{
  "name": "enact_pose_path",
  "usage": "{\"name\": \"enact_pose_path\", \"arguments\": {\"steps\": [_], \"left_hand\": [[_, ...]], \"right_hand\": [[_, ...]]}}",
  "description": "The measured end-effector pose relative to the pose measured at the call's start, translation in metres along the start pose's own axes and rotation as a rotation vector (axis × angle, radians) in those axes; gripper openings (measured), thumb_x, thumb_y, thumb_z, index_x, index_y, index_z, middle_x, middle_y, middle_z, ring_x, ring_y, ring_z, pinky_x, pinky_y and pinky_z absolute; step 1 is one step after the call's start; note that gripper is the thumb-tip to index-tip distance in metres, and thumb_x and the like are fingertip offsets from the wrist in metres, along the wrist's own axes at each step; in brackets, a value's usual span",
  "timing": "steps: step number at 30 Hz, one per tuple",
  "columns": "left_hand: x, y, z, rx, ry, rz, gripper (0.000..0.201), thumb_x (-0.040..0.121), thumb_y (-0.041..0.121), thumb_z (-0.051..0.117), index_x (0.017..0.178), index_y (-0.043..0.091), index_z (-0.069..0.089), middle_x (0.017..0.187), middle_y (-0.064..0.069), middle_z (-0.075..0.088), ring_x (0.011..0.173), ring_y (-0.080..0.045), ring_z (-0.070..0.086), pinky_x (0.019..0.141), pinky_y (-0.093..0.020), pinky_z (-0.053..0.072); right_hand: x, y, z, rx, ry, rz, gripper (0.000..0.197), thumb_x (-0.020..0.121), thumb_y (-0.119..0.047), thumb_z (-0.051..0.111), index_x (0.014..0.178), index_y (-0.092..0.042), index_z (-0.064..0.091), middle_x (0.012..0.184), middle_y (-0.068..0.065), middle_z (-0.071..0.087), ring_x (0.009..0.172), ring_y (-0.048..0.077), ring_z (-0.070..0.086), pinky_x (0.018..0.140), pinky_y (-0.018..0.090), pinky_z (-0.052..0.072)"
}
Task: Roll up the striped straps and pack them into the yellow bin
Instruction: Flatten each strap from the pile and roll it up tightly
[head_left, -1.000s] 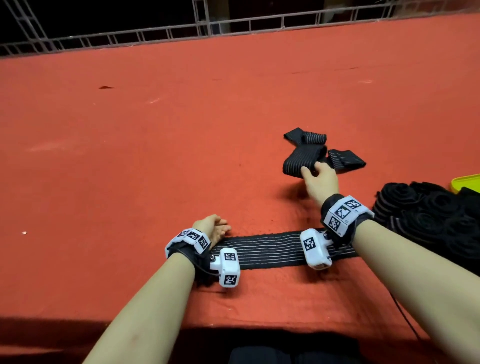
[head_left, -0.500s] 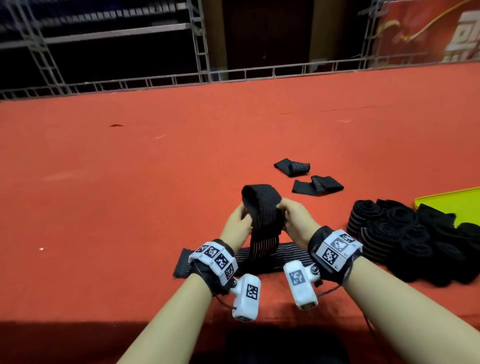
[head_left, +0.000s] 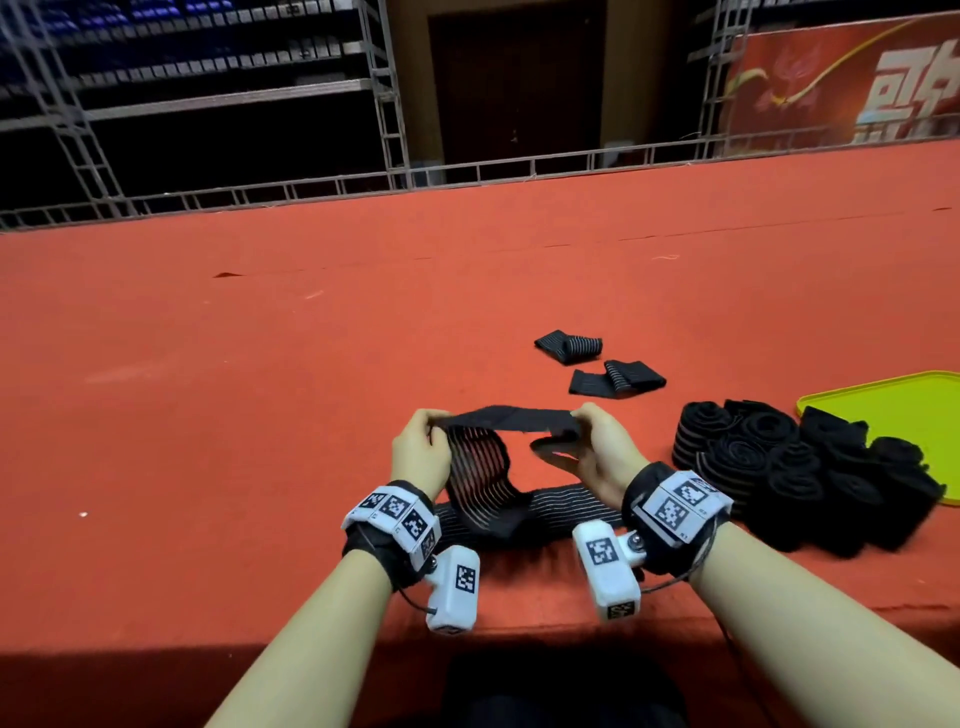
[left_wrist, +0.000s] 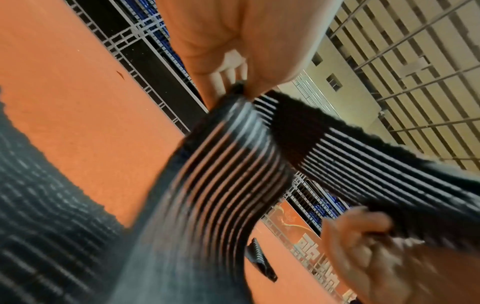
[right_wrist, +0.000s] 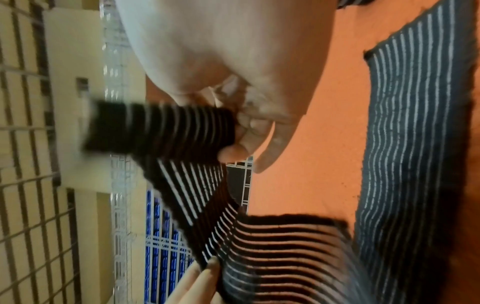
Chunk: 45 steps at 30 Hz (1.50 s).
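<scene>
Over the red table (head_left: 260, 415), near edge, both hands work up off the surface.

L→R:
- L hand (head_left: 420, 451): fingers curled, pinching one end of held strap (head_left: 511, 420). L wrist view confirms: thumb + fingers clamped on strap edge, striped length falling away below.
- Held strap: 0.5 s ago it stood as an upright fold betw. the hands; now pulled out sideways, top run roughly level hand to hand, a striped loop sagging below L hand. 1 s ago R hand was alone, out at the far pile, picking it up. So: strap fetched, now being opened out.
- Flat strap (head_left: 566, 501): lies on table under/betw. the wrists, unrolled, not moved since 1 s ago.
- R hand (head_left: 602, 447): fingers closed on other end of held strap; R wrist view shows fingertips pinched on bunched fabric.
- Two loose straps (head_left: 618, 376): farther back, right of centre, folded, apart from hands.
- Rolled straps (head_left: 779, 467): dark cluster just right of R wrist, touching each other, overlapping edge of yellow bin (head_left: 893, 410) at far right. Can't tell how many are fully inside.

Judgement: this strap is at the straighten stage, rolling not begun. Flat strap + two loose ones left after it; task well along, not near done.
</scene>
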<state>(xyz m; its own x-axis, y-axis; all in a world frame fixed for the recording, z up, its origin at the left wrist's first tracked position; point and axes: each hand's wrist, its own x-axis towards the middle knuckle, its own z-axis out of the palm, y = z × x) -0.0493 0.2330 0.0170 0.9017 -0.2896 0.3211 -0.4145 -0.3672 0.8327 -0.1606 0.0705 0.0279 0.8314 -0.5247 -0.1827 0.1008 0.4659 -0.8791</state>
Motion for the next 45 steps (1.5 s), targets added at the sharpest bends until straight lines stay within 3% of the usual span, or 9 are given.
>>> {"name": "enact_pose_path", "arguments": {"steps": [6, 11, 16, 22, 25, 33, 36, 39, 45], "left_hand": [[0.003, -0.006, -0.004, 0.077, -0.006, -0.014, 0.026, 0.094, 0.005, 0.040, 0.110, 0.006, 0.060, 0.103, -0.011, 0.066, 0.089, -0.025, 0.059, 0.069, -0.022, 0.035], [-0.007, -0.001, 0.006, 0.189, -0.021, 0.187, 0.028, 0.088, 0.012, 0.057, 0.116, 0.011, 0.058, 0.114, -0.007, 0.057, 0.110, -0.026, 0.047, 0.095, -0.032, 0.035], [-0.021, 0.044, 0.018, -0.276, -0.173, 0.190, 0.025, 0.093, 0.042, 0.046, 0.084, 0.021, 0.056, 0.082, -0.001, 0.059, 0.073, -0.016, 0.056, 0.075, -0.037, 0.048], [-0.018, 0.059, 0.010, -0.312, -0.198, 0.174, 0.013, 0.088, 0.016, 0.064, 0.084, 0.023, 0.054, 0.087, 0.001, 0.058, 0.077, -0.007, 0.054, 0.073, -0.013, 0.043], [-0.018, 0.059, 0.007, -0.463, -0.240, 0.070, 0.021, 0.088, -0.002, 0.053, 0.076, 0.014, 0.047, 0.072, 0.001, 0.052, 0.067, -0.011, 0.051, 0.068, -0.028, 0.046], [0.002, 0.006, -0.012, -0.502, -0.123, -0.197, 0.012, 0.089, -0.002, 0.052, 0.084, 0.009, 0.052, 0.075, -0.008, 0.061, 0.066, -0.020, 0.057, 0.064, -0.033, 0.050], [0.005, -0.040, -0.020, -0.389, -0.105, -0.304, 0.006, 0.089, 0.004, 0.059, 0.086, 0.008, 0.055, 0.076, -0.009, 0.062, 0.063, -0.017, 0.058, 0.055, -0.025, 0.051], [0.003, -0.081, -0.026, -0.226, -0.149, -0.363, 0.006, 0.085, 0.008, 0.067, 0.087, 0.006, 0.061, 0.082, -0.014, 0.065, 0.072, -0.023, 0.061, 0.073, -0.034, 0.050], [0.006, -0.122, -0.043, 0.012, -0.159, -0.450, 0.010, 0.086, 0.012, 0.066, 0.093, 0.004, 0.068, 0.078, -0.009, 0.067, 0.075, -0.023, 0.061, 0.076, -0.035, 0.050]], "right_hand": [[-0.006, -0.006, -0.002, -0.126, -0.060, -0.109, 0.023, 0.098, -0.021, 0.048, 0.078, -0.009, 0.050, 0.063, 0.007, 0.046, 0.056, 0.023, 0.050, 0.048, 0.026, 0.044], [-0.009, -0.008, 0.007, -0.088, -0.148, -0.116, 0.018, 0.096, -0.024, 0.053, 0.082, -0.013, 0.055, 0.071, 0.003, 0.060, 0.060, 0.014, 0.058, 0.060, 0.029, 0.050], [-0.008, -0.012, 0.024, 0.159, -0.151, -0.146, 0.009, 0.095, -0.011, 0.052, 0.103, -0.008, 0.050, 0.088, 0.008, 0.064, 0.074, 0.015, 0.065, 0.065, 0.028, 0.054], [-0.009, -0.019, 0.036, 0.407, -0.223, -0.071, 0.019, 0.096, -0.005, 0.044, 0.112, -0.002, 0.054, 0.100, 0.016, 0.065, 0.087, 0.025, 0.066, 0.076, 0.033, 0.057], [-0.011, -0.017, 0.033, 0.535, -0.229, 0.073, 0.023, 0.094, -0.011, 0.046, 0.110, 0.001, 0.056, 0.101, 0.017, 0.063, 0.094, 0.030, 0.061, 0.091, 0.041, 0.050], [0.008, -0.010, -0.029, 0.707, 0.044, 0.057, 0.030, 0.099, -0.019, 0.044, 0.090, -0.001, 0.067, 0.080, 0.012, 0.073, 0.069, 0.021, 0.072, 0.067, 0.031, 0.059], [0.021, 0.013, -0.059, 0.596, 0.168, 0.141, 0.016, 0.097, -0.012, 0.050, 0.104, -0.003, 0.060, 0.087, 0.012, 0.072, 0.078, 0.022, 0.071, 0.072, 0.032, 0.058], [0.030, 0.036, -0.083, 0.419, 0.281, 0.163, 0.008, 0.095, -0.007, 0.052, 0.096, -0.003, 0.060, 0.090, 0.013, 0.068, 0.077, 0.024, 0.068, 0.082, 0.033, 0.057], [0.043, 0.056, -0.103, -0.194, 0.426, 0.006, 0.008, 0.092, -0.006, 0.057, 0.085, -0.009, 0.061, 0.082, 0.013, 0.062, 0.067, 0.022, 0.057, 0.051, 0.023, 0.053]]}}
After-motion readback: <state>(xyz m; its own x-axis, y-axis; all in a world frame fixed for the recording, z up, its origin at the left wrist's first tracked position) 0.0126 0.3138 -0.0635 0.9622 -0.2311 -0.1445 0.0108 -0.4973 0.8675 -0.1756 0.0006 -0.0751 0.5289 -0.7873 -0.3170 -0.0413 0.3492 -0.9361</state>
